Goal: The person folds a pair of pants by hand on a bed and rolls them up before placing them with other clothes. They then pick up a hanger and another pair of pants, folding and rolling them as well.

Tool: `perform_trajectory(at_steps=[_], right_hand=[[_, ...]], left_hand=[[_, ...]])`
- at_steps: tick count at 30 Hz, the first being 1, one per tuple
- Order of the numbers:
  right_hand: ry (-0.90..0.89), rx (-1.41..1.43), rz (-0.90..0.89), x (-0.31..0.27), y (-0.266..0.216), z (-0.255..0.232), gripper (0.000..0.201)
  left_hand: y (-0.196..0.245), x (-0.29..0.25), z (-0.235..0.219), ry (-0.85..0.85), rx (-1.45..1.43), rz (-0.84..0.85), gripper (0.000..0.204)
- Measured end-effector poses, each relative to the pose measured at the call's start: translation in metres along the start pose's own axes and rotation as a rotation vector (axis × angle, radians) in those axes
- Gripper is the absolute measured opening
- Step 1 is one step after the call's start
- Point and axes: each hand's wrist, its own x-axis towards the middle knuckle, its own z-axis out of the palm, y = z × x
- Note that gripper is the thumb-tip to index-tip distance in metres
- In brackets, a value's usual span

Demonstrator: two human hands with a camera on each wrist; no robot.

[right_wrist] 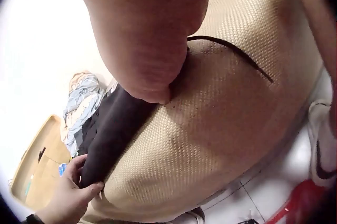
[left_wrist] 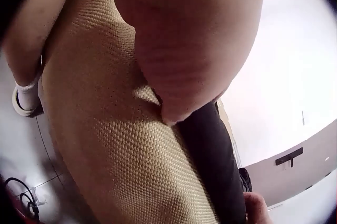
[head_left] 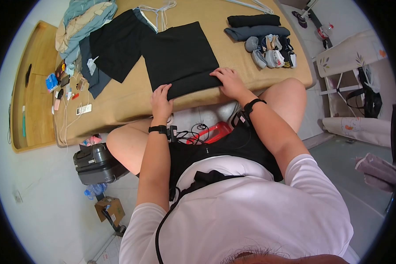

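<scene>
A folded black garment (head_left: 180, 53) lies on the woven mat at the near edge, its front end turned over into a thick roll (head_left: 191, 83). At the roll's left end, my left hand (head_left: 162, 100) grips the cloth; the right wrist view shows its thumb low in front and its fingers over the top. My right hand (head_left: 229, 82) holds the other end, fingers lying over the roll. In the right wrist view the dark roll (right_wrist: 118, 129) stretches between both hands. The left wrist view has most of the left fingers hidden behind the palm.
Black shorts (head_left: 119, 44) lie spread to the left, by a crumpled quilt (head_left: 83, 22). Rolled dark clothes (head_left: 257, 33) and several balled socks (head_left: 273, 57) sit at right. Small items and a white phone-like object (head_left: 84, 109) are near the left edge. Hangers (head_left: 163, 9) lie at the back.
</scene>
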Motion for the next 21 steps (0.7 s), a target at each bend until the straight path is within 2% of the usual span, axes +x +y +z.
perform_trajectory(at_steps=[3, 5, 6, 8, 9, 11, 12, 14, 15, 17, 21], right_hand=[[0.021, 0.047, 0.029, 0.002, 0.004, 0.003, 0.052], [-0.029, 0.190, 0.172, 0.005, 0.012, 0.005, 0.045], [-0.031, 0.191, 0.173, 0.006, 0.017, 0.006, 0.045], [-0.046, 0.297, 0.209, 0.007, 0.023, 0.006, 0.037], [-0.046, 0.297, 0.209, 0.007, 0.026, 0.006, 0.037], [-0.062, 0.504, 0.296, 0.008, 0.024, 0.005, 0.032], [-0.061, 0.505, 0.294, 0.009, 0.024, 0.003, 0.032], [-0.157, 0.549, 0.470, 0.010, 0.016, -0.010, 0.032], [-0.157, 0.549, 0.470, 0.011, 0.014, -0.011, 0.032], [-0.154, 0.480, 0.566, 0.011, 0.015, -0.010, 0.040], [-0.124, 0.465, 0.575, 0.011, 0.023, 0.003, 0.049]], left_hand=[[-0.009, 0.000, 0.001, 0.011, 0.032, -0.050, 0.059], [-0.013, 0.001, 0.002, 0.057, -0.036, -0.056, 0.052], [-0.016, 0.001, 0.003, 0.055, -0.037, -0.058, 0.052], [-0.020, 0.002, 0.002, 0.010, -0.253, -0.252, 0.044], [-0.021, 0.001, 0.002, 0.010, -0.253, -0.252, 0.044], [-0.017, 0.002, -0.005, -0.032, -0.350, -0.399, 0.040], [-0.015, 0.003, -0.009, -0.030, -0.349, -0.399, 0.040], [-0.016, 0.003, -0.009, -0.061, -0.384, -0.489, 0.042], [-0.017, 0.002, -0.008, -0.061, -0.384, -0.488, 0.042], [-0.032, -0.001, 0.006, 0.051, -0.331, -0.505, 0.047], [-0.049, -0.002, 0.017, 0.015, -0.259, -0.509, 0.054]])
